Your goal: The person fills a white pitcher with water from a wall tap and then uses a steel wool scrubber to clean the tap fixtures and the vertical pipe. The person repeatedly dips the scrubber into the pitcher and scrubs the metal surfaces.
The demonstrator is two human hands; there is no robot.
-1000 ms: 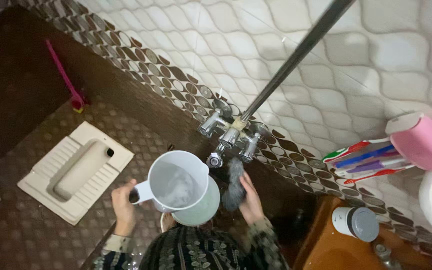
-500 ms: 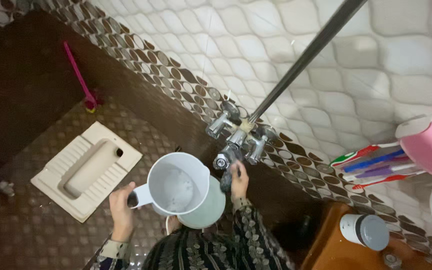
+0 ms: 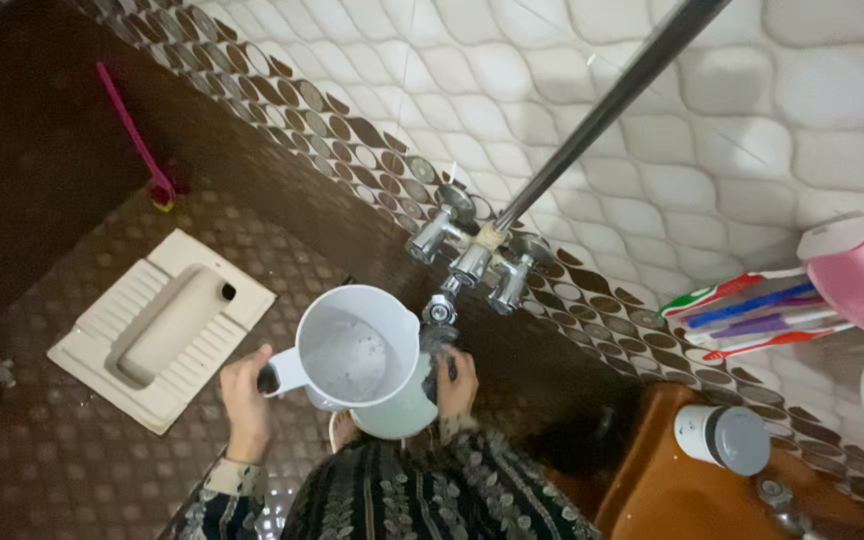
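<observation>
Our left hand [image 3: 244, 396] is closed around the handle of the white jug [image 3: 356, 348], held below the tap [image 3: 440, 309]. Our right hand [image 3: 457, 380] grips a dark scrubber [image 3: 439, 345] beside the jug's right rim.

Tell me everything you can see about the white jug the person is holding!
The white jug looks like smooth plastic, round, with a wide open top and a handle on its left side. The left hand has the handle in its grip and holds the jug upright, just under the metal tap spout. Its inside looks wet with a few droplets. A pale round rim shows beneath it. The right hand is beside the jug.
</observation>
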